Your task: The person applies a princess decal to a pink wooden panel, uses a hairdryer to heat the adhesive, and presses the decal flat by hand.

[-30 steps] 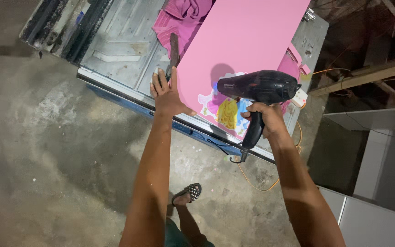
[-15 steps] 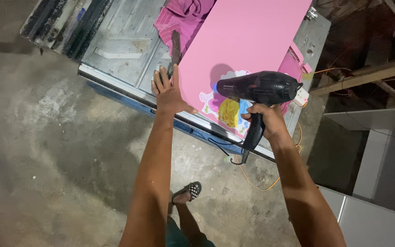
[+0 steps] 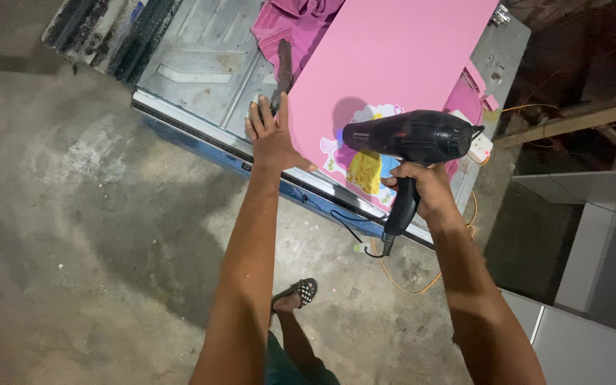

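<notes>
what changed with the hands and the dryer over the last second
Very little. The left hand slid slightly further up the left edge of the pink panel, flat against it. The right hand kept its grip on the black hair dryer, aimed at the colourful sticker. The panel stayed put on the metal table.

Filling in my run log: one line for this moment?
right hand: grips black hair dryer | left hand: flat on pink panel edge | panel on metal table
</notes>
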